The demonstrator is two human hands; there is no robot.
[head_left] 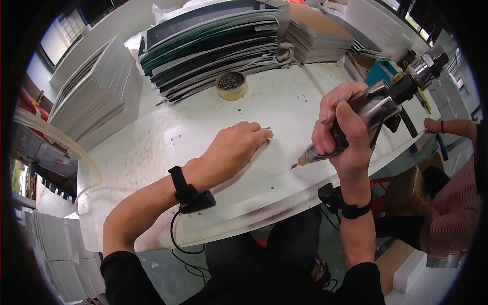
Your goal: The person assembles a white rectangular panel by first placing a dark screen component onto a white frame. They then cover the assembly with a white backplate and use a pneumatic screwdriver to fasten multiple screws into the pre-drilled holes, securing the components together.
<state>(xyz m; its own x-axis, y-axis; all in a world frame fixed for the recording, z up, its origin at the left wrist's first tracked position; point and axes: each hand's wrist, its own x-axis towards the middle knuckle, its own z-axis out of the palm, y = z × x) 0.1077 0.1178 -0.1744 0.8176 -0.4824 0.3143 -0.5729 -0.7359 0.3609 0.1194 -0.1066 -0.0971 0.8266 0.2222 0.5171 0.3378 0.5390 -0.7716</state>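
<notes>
My right hand (345,134) is wrapped round a power screwdriver (373,109) with a dark, shiny body. Its bit points down and left, a little above a white panel (244,178) on the table. Closer to the panel's middle, my left hand (229,152) has its fingers drawn together. Small dark screws (268,142) show at its fingertips, partly hidden. Several small dark dots, like screw heads or holes, mark the panel. Beyond my left hand stands a round tub (232,91) filled with small dark metal screws.
Stacked dark and white sheets (211,53) rise at the back. White panels (99,86) stand on the left, brown-topped boards (320,35) at the back right. A teal bin (380,72) sits at the right. Another person (452,203) works there. A clear hose (66,140) curves at left.
</notes>
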